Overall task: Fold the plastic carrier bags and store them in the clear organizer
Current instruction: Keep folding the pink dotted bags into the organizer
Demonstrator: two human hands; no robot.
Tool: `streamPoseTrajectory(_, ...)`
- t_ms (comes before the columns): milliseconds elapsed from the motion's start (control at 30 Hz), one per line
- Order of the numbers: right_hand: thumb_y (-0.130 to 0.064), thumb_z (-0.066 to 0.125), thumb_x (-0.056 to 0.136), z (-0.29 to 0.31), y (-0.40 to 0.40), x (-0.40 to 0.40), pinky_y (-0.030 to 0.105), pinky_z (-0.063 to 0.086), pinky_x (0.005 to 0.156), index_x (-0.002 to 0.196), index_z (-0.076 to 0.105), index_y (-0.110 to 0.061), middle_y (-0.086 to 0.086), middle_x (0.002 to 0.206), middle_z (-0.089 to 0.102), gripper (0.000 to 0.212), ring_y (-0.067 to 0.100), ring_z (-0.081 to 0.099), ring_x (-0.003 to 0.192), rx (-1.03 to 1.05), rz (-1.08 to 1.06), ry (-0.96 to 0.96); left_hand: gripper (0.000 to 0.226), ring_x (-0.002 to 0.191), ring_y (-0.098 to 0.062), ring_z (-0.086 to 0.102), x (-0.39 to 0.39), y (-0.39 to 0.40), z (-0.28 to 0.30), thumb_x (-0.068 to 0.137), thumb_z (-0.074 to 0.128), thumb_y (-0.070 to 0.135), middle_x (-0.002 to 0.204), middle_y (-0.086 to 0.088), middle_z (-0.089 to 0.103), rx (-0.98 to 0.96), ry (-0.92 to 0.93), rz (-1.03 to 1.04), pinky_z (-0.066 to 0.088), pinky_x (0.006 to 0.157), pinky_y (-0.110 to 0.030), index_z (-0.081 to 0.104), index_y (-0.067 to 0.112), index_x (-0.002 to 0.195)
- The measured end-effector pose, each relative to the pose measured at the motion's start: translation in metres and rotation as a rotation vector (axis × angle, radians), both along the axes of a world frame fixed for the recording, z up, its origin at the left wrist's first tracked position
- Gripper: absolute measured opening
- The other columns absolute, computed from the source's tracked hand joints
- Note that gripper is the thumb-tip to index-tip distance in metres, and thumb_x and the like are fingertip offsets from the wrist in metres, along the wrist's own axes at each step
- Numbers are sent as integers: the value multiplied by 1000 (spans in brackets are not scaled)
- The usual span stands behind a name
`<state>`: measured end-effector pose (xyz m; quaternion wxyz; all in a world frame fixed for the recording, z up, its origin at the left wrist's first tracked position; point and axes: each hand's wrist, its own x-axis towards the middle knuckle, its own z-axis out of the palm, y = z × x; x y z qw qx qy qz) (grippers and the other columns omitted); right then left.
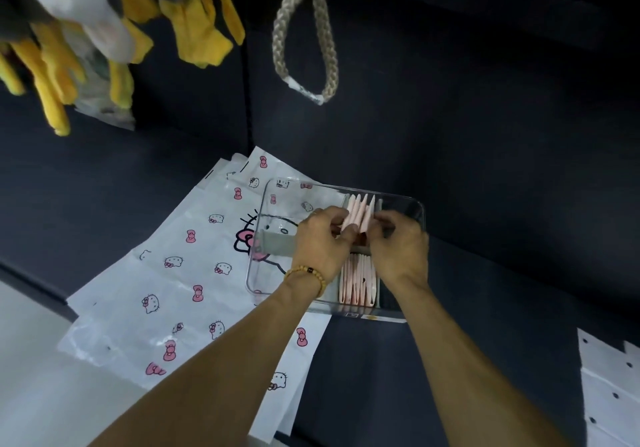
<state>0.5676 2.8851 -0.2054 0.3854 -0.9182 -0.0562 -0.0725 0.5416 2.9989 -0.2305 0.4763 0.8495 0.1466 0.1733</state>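
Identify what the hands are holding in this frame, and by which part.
Both the left hand and right hand pinch the lower edges of the pink folded bags standing in the clear organizer.

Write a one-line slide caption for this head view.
Both hands, left and right, tuck folded pink bags into the clear organizer, which rests partly on flat cartoon-print bags.

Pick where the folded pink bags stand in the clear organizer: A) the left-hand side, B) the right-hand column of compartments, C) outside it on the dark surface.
B: the folded pink bags stand in the right-hand column of the clear organizer, where both hands work.
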Motion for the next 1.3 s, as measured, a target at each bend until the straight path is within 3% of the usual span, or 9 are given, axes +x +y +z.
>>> streamPoseTrajectory(133,-17,56,92,16,-28,-9,23,51,72,84,64,-30,-16,78,63,17,0,59,72,156,-113,4,18,91,-14,63,-12,-7,9,90,58,17,100,-3,69,-135,2,43,50,86,-25,67,11,105)
streamPoseTrajectory(300,-21,52,95,29,-88,-40,25,52,79,87,63,-31,-13,86,64,16,8,64,84,346,-262,97,12,88,0,59,-52,-42,22,93,54,18,97,6,65,-373,-22,74,41,74,-2,62,24,100)
streamPoseTrajectory(433,-24,51,95,31,-159,-84,9,40,66,84,60,-36,-18,84,61,19,-3,57,78,358,-433,111,15,94,-9,58,-92,-94,19,96,51,21,98,8,63,-489,41,-28,44,81,-16,60,22,108)
streamPoseTrajectory(567,-21,51,96,16,-250,-137,21,41,76,97,64,-21,-3,91,65,13,13,60,83,314,-660,159,23,95,-5,57,-121,-165,9,96,51,25,112,2,61,-501,181,-230,40,75,-8,58,20,117)
streamPoseTrajectory(667,-24,49,97,-4,-318,-184,27,43,91,116,63,-13,6,118,64,26,25,59,107,222,-798,255,28,101,-5,56,-133,-218,1,96,52,26,121,2,57,-360,225,-403,40,83,-9,56,18,123)
streamPoseTrajectory(767,-32,50,96,-25,-372,-227,34,40,100,130,55,-13,10,136,53,39,29,53,121,59,-825,398,36,116,-15,52,-143,-266,-11,96,50,29,127,0,51,-83,222,-632,44,99,-31,51,17,130)
streamPoseTrajectory(1000,-36,63,88,-64,-399,-273,39,38,103,125,60,-15,10,139,50,43,29,42,127,-343,-549,385,56,141,-15,19,-140,-344,-32,95,47,33,152,3,26,700,76,-1193,27,111,-30,26,20,146)
streamPoseTrajectory(1133,-26,64,87,-71,-396,-274,39,44,94,111,70,-16,8,126,60,26,32,50,115,-394,-543,272,52,139,-18,23,-137,-355,-45,95,48,37,151,1,31,897,93,-1186,24,110,-33,36,19,142)
streamPoseTrajectory(1300,-18,60,86,-64,-383,-271,37,44,77,89,73,-14,5,104,65,14,32,56,95,-439,-532,214,26,104,-18,51,-150,-354,-44,86,55,9,109,2,61,1011,-36,-1005,38,85,-29,63,22,107)
